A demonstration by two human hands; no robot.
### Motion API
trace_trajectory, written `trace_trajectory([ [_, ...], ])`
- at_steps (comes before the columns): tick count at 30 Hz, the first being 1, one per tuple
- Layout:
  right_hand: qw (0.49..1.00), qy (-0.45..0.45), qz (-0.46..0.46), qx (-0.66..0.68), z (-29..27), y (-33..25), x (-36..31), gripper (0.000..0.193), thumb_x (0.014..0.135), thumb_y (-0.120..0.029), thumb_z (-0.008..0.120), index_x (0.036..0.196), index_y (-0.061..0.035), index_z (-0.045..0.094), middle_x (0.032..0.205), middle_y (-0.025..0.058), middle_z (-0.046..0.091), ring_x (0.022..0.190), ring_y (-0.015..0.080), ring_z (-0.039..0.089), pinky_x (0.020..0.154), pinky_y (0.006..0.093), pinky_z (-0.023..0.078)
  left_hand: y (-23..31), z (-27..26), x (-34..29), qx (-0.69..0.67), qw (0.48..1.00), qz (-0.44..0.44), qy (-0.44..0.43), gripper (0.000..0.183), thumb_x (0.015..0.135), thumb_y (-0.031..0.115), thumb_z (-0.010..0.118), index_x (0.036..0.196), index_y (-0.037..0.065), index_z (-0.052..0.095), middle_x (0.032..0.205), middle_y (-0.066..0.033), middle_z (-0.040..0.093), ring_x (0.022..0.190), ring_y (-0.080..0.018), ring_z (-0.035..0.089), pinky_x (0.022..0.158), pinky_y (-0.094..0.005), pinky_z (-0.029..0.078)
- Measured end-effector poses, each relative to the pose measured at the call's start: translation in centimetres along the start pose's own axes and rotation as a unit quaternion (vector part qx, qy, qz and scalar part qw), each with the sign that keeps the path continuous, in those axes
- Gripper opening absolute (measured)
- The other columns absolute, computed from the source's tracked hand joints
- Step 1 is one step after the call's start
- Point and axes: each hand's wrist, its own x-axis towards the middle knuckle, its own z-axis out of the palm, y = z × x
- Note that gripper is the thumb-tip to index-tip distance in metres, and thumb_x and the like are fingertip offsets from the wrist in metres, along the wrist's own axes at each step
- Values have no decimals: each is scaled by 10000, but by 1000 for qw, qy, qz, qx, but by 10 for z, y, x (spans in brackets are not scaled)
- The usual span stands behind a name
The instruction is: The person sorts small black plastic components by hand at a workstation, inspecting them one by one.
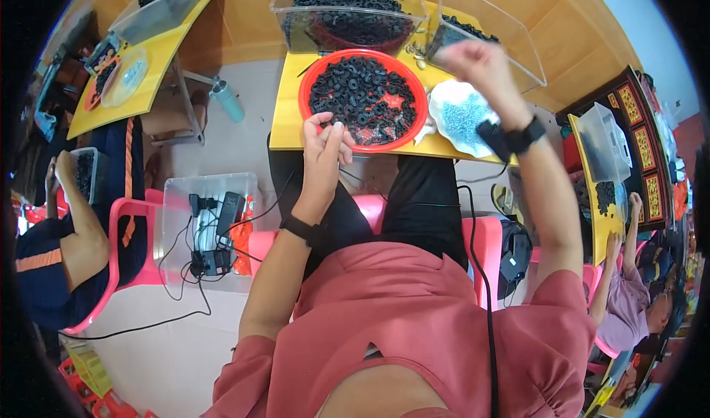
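My left hand (325, 146) is at the near left rim of a round red basin (304, 96). Its fingers are curled and the thumb presses toward them; whatever lies between is too small to make out. Many small black ring-shaped parts (355, 85) fill the basin. Raised over the near edge of a clear bin (510, 20) at the back right, my right hand (477, 65) is smeared by motion. Below it, a white scalloped dish (438, 106) holds a heap of small light-blue pieces (464, 115).
Behind the basin, a larger clear bin (287, 35) of black parts stands on the yellow table (286, 126). On the floor at left sits a clear box (174, 218) with cables and adapters. A black cable (484, 292) hangs along my front. Other people work at side tables.
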Motion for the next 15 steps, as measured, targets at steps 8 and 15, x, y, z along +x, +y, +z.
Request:
trace_trajectory([
  [8,946,46,-110,-300,-11,36,47,247,804,-232,664,961,-42,680,837,142,674,782,207,650,705,322,501,2,2,2,-3,1000,-13,15,284,932,132,511,1136,12,354,711,-35,540,513,-67,467,484,-178,351],
  [15,956,-166,-98,-220,84,57,28,276,700,-97,710,967,-39,671,716,125,639,667,248,628,651,352,502,-1,0,2,-15,999,-34,14,229,923,123,527,1094,27,408,690,-25,543,500,-62,465,468,-181,350],
])
